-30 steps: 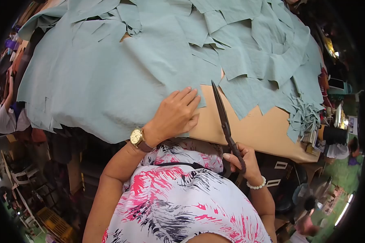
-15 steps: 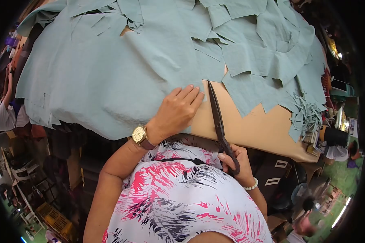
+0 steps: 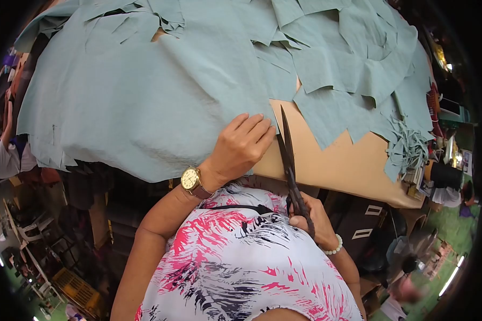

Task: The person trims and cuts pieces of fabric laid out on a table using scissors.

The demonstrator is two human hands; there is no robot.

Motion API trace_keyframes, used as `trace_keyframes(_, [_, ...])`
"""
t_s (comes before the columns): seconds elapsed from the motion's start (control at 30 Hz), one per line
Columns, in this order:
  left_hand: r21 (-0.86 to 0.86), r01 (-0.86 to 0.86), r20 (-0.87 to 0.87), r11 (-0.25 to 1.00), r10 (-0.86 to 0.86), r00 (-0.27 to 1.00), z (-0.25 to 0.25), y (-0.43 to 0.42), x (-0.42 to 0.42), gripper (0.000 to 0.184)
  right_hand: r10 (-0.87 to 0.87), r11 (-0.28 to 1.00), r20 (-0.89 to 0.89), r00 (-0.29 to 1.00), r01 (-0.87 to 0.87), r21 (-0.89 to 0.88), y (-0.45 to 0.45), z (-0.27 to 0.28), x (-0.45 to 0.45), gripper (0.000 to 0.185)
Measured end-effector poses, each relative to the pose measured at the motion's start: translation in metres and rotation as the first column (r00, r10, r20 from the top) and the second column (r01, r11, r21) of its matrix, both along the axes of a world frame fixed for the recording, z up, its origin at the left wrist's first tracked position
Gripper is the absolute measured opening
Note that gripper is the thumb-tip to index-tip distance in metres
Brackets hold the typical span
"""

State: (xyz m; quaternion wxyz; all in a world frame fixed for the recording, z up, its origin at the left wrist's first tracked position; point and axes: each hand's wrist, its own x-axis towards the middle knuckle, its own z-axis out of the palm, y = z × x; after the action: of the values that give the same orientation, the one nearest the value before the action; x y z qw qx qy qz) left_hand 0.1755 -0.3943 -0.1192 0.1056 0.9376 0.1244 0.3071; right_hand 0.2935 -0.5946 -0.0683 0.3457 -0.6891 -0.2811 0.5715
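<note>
A wide blue-green cloth (image 3: 128, 107) covers much of the table (image 3: 353, 171), the person's left hand (image 3: 243, 147) resting unclenched on its right edge, and just beside it scissors (image 3: 290, 170), 2 blades parted, sit grasped in the right hand (image 3: 316, 216), left of shredded scraps (image 3: 407, 142).

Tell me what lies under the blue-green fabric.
Tan tabletop shows beside the fabric and through gaps in it; whatever else it covers is hidden.

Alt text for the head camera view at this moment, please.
A person's right hand holds slightly open dark shears beside the left hand, which rests on a large pale blue-green cloth. Cut fabric pieces and narrow scraps in a similar colour lie on the tan tabletop.
</note>
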Motion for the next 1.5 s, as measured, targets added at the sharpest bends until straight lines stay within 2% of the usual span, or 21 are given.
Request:
trace_keyframes(0.6, [0.017,0.011,0.025,1.0,-0.011,1.0,-0.002,-0.002,0.001,0.021,-0.021,1.0,0.078,0.997,0.019,0.022,0.006,-0.002,-0.005,0.043])
trace_keyframes(0.8, [0.027,0.01,0.033,1.0,-0.011,0.999,-0.004,-0.002,0.001,0.02,-0.1,0.994,-0.008,0.995,0.1,0.033,-0.001,-0.007,-0.009,0.037])
trace_keyframes(1.0, [0.014,0.003,0.03,1.0,-0.003,1.0,-0.002,-0.002,0.0,0.022,-0.113,0.994,-0.011,0.994,0.113,0.009,-0.005,-0.006,-0.01,0.037])
trace_keyframes(1.13, [0.01,-0.098,-0.013,0.995,0.098,0.995,0.003,-0.005,0.001,0.025,-0.109,0.993,0.043,0.993,0.112,-0.05,-0.007,-0.006,-0.011,0.036])
trace_keyframes(1.2, [0.01,-0.08,-0.017,0.997,0.08,0.997,-0.003,-0.004,-0.001,0.027,-0.101,0.991,0.076,0.992,0.107,-0.086,-0.006,-0.004,-0.012,0.035])
trace_keyframes(1.3, [-0.003,-0.063,-0.014,0.998,0.063,0.998,-0.003,-0.004,-0.002,0.028,-0.159,0.986,-0.061,0.985,0.154,-0.068,-0.007,-0.007,-0.011,0.035])
trace_keyframes(1.4, [-0.008,-0.054,-0.02,0.999,0.053,0.998,0.001,-0.006,-0.002,0.028,-0.136,0.991,-0.101,0.986,0.136,-0.008,-0.004,-0.006,-0.009,0.035])
trace_keyframes(1.5, [-0.012,-0.04,-0.023,0.999,0.04,0.999,0.002,-0.009,-0.003,0.027,-0.144,0.989,-0.08,0.986,0.143,-0.025,0.004,-0.003,-0.01,0.037])
